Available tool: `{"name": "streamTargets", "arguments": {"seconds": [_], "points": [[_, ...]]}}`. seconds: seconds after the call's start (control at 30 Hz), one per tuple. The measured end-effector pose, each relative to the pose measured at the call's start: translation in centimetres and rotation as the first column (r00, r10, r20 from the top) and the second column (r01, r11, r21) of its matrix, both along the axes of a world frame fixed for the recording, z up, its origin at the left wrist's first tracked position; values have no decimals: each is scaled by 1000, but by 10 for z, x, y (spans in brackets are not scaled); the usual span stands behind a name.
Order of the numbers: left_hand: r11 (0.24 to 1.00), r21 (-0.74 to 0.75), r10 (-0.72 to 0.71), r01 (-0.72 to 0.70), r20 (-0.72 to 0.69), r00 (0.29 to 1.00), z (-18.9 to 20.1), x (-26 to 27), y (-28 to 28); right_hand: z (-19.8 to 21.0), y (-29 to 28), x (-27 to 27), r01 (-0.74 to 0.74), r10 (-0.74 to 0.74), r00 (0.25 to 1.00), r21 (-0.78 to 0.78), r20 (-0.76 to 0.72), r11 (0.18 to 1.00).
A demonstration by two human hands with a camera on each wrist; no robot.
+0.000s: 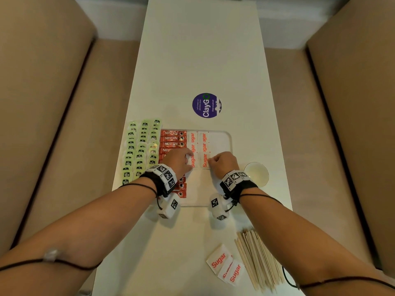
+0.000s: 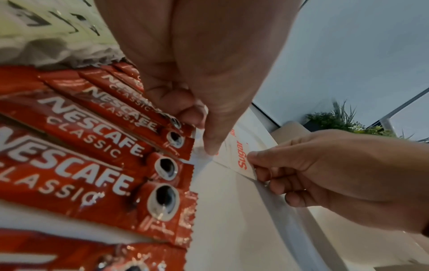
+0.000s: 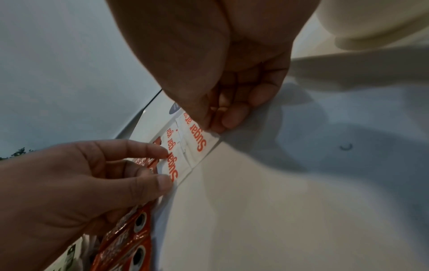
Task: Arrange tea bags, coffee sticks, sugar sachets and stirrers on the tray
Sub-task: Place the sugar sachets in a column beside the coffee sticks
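A white tray point(image 1: 221, 142) holds a column of red coffee sticks point(image 1: 173, 138) and two columns of white sugar sachets point(image 1: 197, 139). My left hand point(image 1: 189, 159) pinches the near sachet of the left column point(image 1: 193, 162), seen close in the right wrist view as sachet point(image 3: 171, 166) under left hand point(image 3: 163, 168). My right hand point(image 1: 210, 161) pinches the right edge of the neighbouring sachet point(image 1: 204, 161), also sachet point(image 3: 200, 144) below right hand point(image 3: 216, 124). Both sachets lie flat on the tray. Green tea bags point(image 1: 141, 150) sit in rows left of the tray.
Wooden stirrers point(image 1: 258, 259) lie in a bundle at the near right, with loose sugar sachets point(image 1: 224, 264) beside them. A round glass point(image 1: 256, 173) stands right of the tray. A purple sticker point(image 1: 206, 105) marks the table beyond. Tan seats flank the narrow table.
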State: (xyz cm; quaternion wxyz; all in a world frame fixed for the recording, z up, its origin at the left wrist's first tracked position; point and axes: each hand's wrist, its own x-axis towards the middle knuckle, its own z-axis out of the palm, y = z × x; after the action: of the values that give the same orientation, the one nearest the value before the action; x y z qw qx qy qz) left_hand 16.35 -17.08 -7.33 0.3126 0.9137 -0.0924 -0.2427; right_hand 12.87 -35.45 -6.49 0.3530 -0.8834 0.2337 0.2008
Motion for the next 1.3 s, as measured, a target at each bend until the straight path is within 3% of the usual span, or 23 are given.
{"name": "streamTargets", "arguments": {"seconds": [0.47, 0.67, 0.77, 0.97, 1.17, 1.3], "points": [[1000, 8, -26, 26, 15, 1000, -3, 2, -1, 2, 0, 2, 4, -4, 1000, -14, -15, 1000], [999, -5, -40, 41, 57, 998, 9, -7, 6, 14, 3, -8, -14, 15, 996, -18, 89, 1000], [995, 2, -95, 95, 40, 995, 17, -19, 11, 30, 6, -21, -86, 85, 983, 1, 161, 996], [975, -4, -221, 221, -5, 975, 34, -62, 15, 64, -4, -71, -383, 379, 902, -25, 205, 924], [901, 21, -431, 432, -44, 901, 43, -114, 7, 72, -24, -130, -611, 615, 783, -72, 97, 789], [865, 35, -497, 501, -91, 863, 36, -149, -1, 62, -33, -165, -711, 712, 701, -121, -41, 693]]}}
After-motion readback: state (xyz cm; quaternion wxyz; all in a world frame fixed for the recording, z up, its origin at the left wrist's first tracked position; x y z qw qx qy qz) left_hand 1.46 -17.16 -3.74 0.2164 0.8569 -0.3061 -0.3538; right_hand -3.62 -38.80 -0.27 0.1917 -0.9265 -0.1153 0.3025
